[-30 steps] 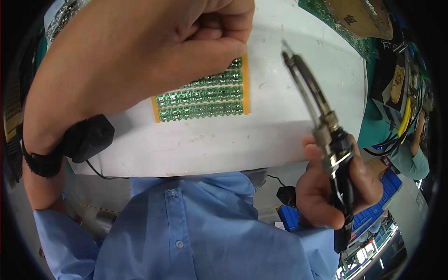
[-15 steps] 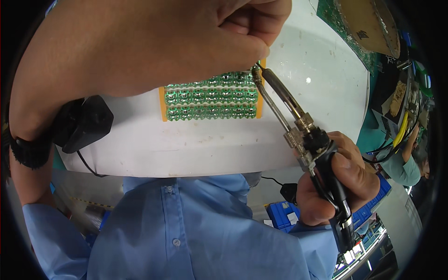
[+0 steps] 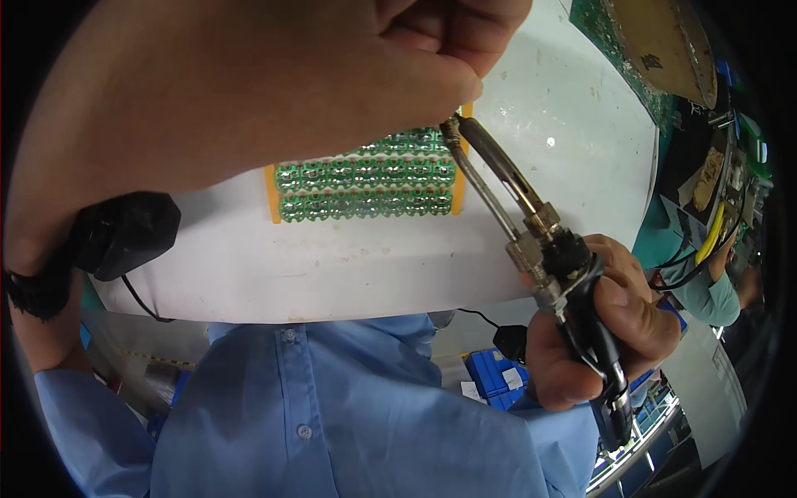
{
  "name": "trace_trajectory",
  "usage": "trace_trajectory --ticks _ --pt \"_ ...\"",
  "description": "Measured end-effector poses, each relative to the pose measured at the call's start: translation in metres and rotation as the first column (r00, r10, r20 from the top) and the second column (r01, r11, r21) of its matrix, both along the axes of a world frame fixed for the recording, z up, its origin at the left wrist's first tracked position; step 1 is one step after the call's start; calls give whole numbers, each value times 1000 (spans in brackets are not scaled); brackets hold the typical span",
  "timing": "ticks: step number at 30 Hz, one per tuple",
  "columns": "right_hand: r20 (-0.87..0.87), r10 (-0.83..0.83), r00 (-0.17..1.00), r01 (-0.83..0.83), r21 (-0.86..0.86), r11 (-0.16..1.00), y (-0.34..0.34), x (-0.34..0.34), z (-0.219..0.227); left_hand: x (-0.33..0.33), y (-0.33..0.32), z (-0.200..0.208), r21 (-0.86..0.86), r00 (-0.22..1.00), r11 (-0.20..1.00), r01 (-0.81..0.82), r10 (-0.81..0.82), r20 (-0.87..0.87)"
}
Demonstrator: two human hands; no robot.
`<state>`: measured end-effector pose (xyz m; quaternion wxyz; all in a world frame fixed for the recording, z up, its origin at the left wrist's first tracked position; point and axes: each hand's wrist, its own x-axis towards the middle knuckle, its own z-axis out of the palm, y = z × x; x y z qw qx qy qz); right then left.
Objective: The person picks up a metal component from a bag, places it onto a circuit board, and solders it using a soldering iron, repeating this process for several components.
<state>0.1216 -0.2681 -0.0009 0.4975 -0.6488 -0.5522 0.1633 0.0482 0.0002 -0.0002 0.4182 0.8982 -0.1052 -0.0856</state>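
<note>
Iron (image 3: 569, 254) gripped by its handle (image 3: 596, 325) in the right hand (image 3: 627, 317), presumably dodging heat; tip (image 3: 465, 126) by the boards' (image 3: 365, 173) right side, on the table (image 3: 374, 274); left hand (image 3: 398, 75) curled above, its hold hidden.

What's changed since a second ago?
The soldering iron moved left, from clear of the circuit boards to their right edge, its tip now close by the left hand; contact is unclear. No visible pick-up or release. Unchanged: the right hand grips the iron, and the left stays over the boards.
</note>
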Motion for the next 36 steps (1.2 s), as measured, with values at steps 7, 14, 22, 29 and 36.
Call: trace_trajectory --ticks 7,14,22,29,36 --pt "44 14 999 -17 72 997 7 2 -3 -3 0 -1 11 1000 1000 20 -21 23" --pt "31 14 999 -17 96 995 5 1 -6 -5 2 -1 13 999 999 30 -30 29" --pt "59 7 998 -14 122 992 4 2 -6 -6 1 -3 20 999 999 40 -41 33" --pt "70 -19 997 11 106 994 4 1 -5 -3 5 -4 8 998 999 44 -44 38" --pt "40 -6 999 4 29 1000 4 1 0 -4 6 -5 11 997 999 34 -35 62"
